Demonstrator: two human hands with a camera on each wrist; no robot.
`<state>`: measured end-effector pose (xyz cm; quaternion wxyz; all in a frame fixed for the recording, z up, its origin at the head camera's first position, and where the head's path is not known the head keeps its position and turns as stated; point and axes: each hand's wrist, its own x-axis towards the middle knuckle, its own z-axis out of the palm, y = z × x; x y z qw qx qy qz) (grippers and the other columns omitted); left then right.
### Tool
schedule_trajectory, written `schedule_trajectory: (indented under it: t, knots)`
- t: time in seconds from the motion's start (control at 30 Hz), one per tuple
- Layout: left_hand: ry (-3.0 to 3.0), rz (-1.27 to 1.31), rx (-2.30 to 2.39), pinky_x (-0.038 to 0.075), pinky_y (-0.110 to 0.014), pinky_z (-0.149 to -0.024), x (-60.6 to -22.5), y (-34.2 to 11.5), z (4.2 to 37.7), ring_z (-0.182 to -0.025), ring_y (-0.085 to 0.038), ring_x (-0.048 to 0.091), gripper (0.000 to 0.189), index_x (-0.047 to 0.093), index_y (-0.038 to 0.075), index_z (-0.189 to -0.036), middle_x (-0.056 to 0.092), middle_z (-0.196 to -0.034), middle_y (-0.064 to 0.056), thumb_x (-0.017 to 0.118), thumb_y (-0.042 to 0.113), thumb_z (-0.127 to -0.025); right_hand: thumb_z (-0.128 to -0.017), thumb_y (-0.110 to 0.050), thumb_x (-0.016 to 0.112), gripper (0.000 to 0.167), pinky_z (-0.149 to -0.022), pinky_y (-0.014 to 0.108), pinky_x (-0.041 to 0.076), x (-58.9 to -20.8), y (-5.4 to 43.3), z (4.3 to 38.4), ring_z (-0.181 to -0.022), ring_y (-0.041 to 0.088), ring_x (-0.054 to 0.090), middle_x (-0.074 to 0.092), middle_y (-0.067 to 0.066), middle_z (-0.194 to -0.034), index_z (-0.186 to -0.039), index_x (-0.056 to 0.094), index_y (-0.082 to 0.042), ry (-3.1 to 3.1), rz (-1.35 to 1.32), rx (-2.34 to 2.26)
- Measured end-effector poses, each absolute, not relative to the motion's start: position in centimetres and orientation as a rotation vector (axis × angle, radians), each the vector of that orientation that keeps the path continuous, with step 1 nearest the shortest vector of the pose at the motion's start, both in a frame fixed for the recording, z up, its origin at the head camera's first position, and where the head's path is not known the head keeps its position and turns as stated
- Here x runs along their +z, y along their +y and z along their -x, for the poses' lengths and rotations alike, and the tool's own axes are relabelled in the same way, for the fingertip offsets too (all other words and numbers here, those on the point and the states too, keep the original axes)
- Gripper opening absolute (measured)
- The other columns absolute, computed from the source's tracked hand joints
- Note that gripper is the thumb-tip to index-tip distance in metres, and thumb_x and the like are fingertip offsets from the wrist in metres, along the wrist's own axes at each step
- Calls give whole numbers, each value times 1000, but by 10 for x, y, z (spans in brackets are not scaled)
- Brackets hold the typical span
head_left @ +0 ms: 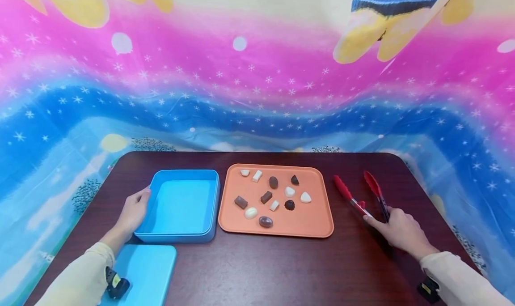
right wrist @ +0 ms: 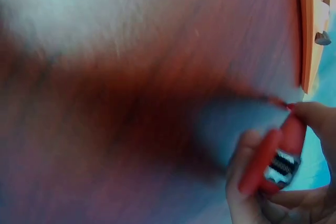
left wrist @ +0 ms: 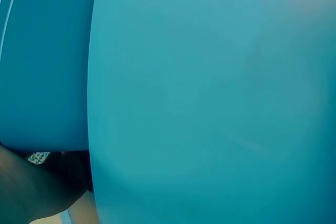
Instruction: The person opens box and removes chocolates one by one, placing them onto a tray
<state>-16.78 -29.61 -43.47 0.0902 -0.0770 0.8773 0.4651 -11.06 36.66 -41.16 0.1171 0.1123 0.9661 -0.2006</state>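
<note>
My left hand (head_left: pixel 134 211) grips the left wall of a square blue box (head_left: pixel 179 238), with the fingertips right at its rim. The box has no cover on and its inside shows bare. In the left wrist view, part of that hand (left wrist: pixel 31 187) shows beside the box's outer wall (left wrist: pixel 47 66). My right hand (head_left: pixel 406 231) holds red-tipped tongs (head_left: pixel 344 189) over the table, right of an orange tray (head_left: pixel 297 223). The two arms of the tongs are spread, with nothing between their tips. In the right wrist view, fingers curl round the red handle end (right wrist: pixel 262 161).
Several brown and white chocolates, among them a dark oval one (head_left: pixel 266 221) and a white triangular one (head_left: pixel 306 197), lie scattered on the tray. A blue lid (head_left: pixel 150 270) lies in front of the box, under the left forearm. A patterned cloth (head_left: pixel 257 87) hangs behind the dark table (head_left: pixel 257 270).
</note>
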Motion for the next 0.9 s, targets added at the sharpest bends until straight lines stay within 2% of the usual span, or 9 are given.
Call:
schedule_trajectory:
  t: [0.17,0.27,0.9]
  knots:
    - [2598,237,1377,16,-67,-124,-434,-297,167,-153,-52,11,69,11,-7,-158,13,-165,-32,15,44,-111,-84,-73,64,68,-45,29,41,-410,366,115,-47,17,50,52,4,-55,-73,55,-6,2802,-351,-538]
    - [2589,247,1376,16,-66,-124,-432,-296,168,-154,-51,11,70,10,-6,-159,13,-165,-31,15,45,-111,-83,-73,66,68,-45,28,38,-409,366,117,-47,17,48,49,3,-54,-68,54,-7,2810,-354,-511]
    - [2579,247,1376,15,-65,-125,-432,-297,169,-154,-50,10,69,10,-6,-159,12,-166,-31,14,44,-111,-77,-75,70,70,-43,28,34,-410,359,119,-47,18,45,46,3,-51,-59,52,-9,2856,-327,-364]
